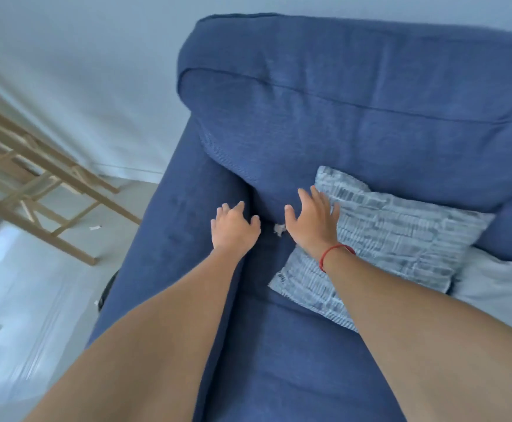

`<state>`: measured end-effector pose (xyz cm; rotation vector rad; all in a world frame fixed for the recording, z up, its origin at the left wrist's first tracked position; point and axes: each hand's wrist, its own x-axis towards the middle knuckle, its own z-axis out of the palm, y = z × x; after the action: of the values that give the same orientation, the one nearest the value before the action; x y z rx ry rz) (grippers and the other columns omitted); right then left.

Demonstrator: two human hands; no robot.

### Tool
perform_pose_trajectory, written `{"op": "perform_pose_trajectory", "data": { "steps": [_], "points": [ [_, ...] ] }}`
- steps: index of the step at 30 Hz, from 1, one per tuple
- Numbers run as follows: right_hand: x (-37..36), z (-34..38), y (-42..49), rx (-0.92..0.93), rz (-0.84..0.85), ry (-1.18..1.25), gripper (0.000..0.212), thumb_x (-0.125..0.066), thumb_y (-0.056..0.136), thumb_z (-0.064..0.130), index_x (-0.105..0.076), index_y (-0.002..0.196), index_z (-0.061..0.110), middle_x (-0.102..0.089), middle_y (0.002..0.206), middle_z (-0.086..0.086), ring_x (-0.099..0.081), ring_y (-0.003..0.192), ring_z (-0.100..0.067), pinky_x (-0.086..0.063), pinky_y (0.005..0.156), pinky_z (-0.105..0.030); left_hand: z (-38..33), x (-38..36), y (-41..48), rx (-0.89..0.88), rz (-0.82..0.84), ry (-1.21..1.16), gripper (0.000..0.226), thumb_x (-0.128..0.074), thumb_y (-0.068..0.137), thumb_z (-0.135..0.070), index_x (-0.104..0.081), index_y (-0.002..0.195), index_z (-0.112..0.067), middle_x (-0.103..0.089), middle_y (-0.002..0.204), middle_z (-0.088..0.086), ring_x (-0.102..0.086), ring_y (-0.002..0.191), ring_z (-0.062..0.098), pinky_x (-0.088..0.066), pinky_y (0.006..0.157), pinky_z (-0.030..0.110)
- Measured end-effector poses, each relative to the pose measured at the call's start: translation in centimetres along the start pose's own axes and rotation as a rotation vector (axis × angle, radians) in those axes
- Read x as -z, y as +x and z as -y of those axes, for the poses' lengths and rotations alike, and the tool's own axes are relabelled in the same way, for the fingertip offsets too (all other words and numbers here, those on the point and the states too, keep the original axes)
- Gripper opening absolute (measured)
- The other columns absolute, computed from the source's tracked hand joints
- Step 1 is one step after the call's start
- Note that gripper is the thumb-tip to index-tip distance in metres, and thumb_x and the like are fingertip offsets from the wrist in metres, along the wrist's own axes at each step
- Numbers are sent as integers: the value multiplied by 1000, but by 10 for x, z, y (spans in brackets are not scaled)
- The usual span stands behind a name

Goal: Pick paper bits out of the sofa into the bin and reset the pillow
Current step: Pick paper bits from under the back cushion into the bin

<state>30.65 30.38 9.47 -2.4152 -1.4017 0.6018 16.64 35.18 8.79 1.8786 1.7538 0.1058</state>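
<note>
A blue fabric sofa [325, 117] fills most of the view. A grey patterned pillow [401, 236] lies on its seat against the backrest. A small white paper bit [278, 229] sits in the corner where seat, armrest and backrest meet. My left hand [233, 228] rests on the inner edge of the left armrest, fingers curled and apart, holding nothing. My right hand [311, 222], with a red string on the wrist, is spread flat over the pillow's left corner, its thumb just beside the paper bit. No bin is clearly in view.
A wooden table frame [35, 178] stands on the pale floor to the left. A small white scrap [94, 228] lies on the floor under it. A dark round object [108, 287] peeks out beside the armrest. A white cloth [498, 287] lies right of the pillow.
</note>
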Motion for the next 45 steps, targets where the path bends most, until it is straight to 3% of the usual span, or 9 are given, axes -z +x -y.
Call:
{"op": "perform_pose_trajectory", "data": {
  "steps": [12, 18, 24, 27, 29, 31, 35, 40, 45],
  "points": [
    [89, -176, 10, -177, 3, -75, 63, -39, 98, 42, -25, 151, 11, -19, 162, -11, -11, 151, -27, -8, 122, -53, -173, -85, -16, -575, 62, 190, 67, -51, 94, -36, -22, 151, -14, -10, 162, 6, -12, 149, 23, -24, 116, 42],
    [77, -205, -15, -116, 166, -294, 63, -27, 100, 45, -27, 150, 7, -50, 143, -14, -40, 138, -30, -6, 120, -56, -175, -112, -26, -433, 237, 432, 71, -31, 96, -51, -2, 153, -19, -33, 154, 9, -31, 140, 35, -31, 110, 52],
    [72, -193, -48, -45, 173, -352, 60, -21, 99, 39, -70, 104, 6, -51, 135, -16, -39, 132, -30, -10, 120, -56, -168, -110, -58, -336, 214, 700, 51, -35, 95, -49, -60, 112, -8, -64, 106, 7, -61, 98, 28, -42, 77, 36],
    [82, -189, -61, -33, 189, -397, 49, -29, 97, 40, -69, 87, 13, -57, 134, -12, -35, 140, -30, 5, 119, -57, -156, -104, -76, -436, 137, 889, 50, -37, 93, -50, -62, 111, -11, -59, 117, 5, -51, 113, 26, -36, 94, 38],
    [90, -186, -78, -63, 230, -340, 38, -37, 95, 39, -54, 70, 15, -69, 106, -7, -57, 119, -29, -13, 118, -55, -145, -100, -92, -439, 160, 833, 52, -36, 93, -50, -62, 114, -10, -54, 127, 6, -44, 124, 27, -31, 103, 42],
    [92, -183, -102, -81, 223, -227, 31, -44, 93, 34, -55, 76, 12, -66, 99, -9, -65, 105, -30, -41, 99, -43, -130, -92, -113, -361, 292, 648, 49, -38, 94, -45, -62, 111, -5, -58, 124, 11, -53, 116, 30, -40, 99, 44],
    [102, -160, -146, -120, 266, -221, 28, -52, 91, 25, -60, 112, 9, -61, 122, -11, -61, 110, -32, -43, 79, -33, -87, -61, -160, -252, 353, 461, 35, -50, 89, -40, -57, 105, -9, -56, 99, 6, -56, 86, 26, -45, 72, 34],
    [108, -116, -170, -77, 308, -228, 13, -55, 89, 20, -55, 100, 12, -59, 114, -10, -59, 104, -31, -41, 80, -33, -59, -28, -184, -191, 222, 226, 33, -52, 89, -39, -58, 113, -17, -58, 114, 5, -58, 102, 28, -49, 88, 37],
    [92, -81, -164, 14, 282, -213, 47, -52, 93, 22, -46, 138, 11, -48, 139, -9, -43, 132, -32, -38, 104, -41, -52, -16, -181, -226, 189, 186, 57, -46, 93, -44, -37, 144, -19, -49, 140, 3, -49, 126, 26, -43, 96, 40]
  ]
}}
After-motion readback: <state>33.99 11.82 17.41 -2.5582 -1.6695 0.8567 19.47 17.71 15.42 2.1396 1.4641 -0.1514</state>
